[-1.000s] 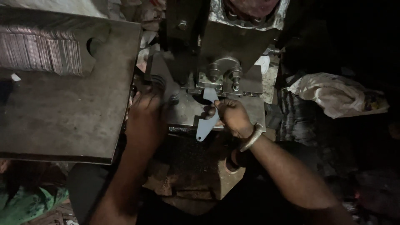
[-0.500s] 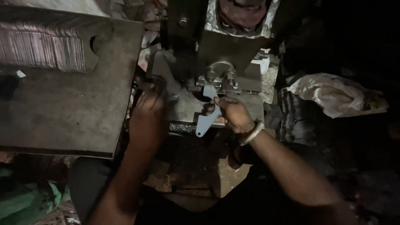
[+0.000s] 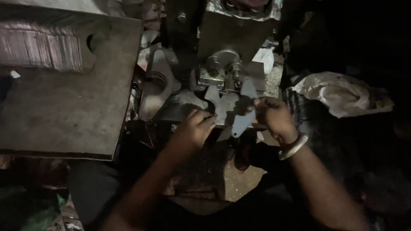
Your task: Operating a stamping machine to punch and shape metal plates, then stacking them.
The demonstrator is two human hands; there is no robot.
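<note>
A dark metal press machine (image 3: pixel 222 38) stands in front of me, with a round die block (image 3: pixel 222 64) at its base. My right hand (image 3: pixel 274 117), wearing a metal bangle at the wrist, grips a flat pale metal blank (image 3: pixel 243 122) at the front of the die. A second flat metal piece (image 3: pixel 218 105) lies on the press bed under the die. My left hand (image 3: pixel 195 128) rests with curled fingers at the front edge of that piece, touching it; whether it grips it I cannot tell.
A thick steel plate (image 3: pixel 64 107) with a round hole forms a table at the left, with a stack of thin metal sheets (image 3: pixel 40 49) at its far end. A crumpled white plastic bag (image 3: pixel 342 94) lies at the right. The surroundings are dark.
My left hand has moved right, from the press's left side to the bed's front edge. The right hand keeps hold of the pale blank at the die.
</note>
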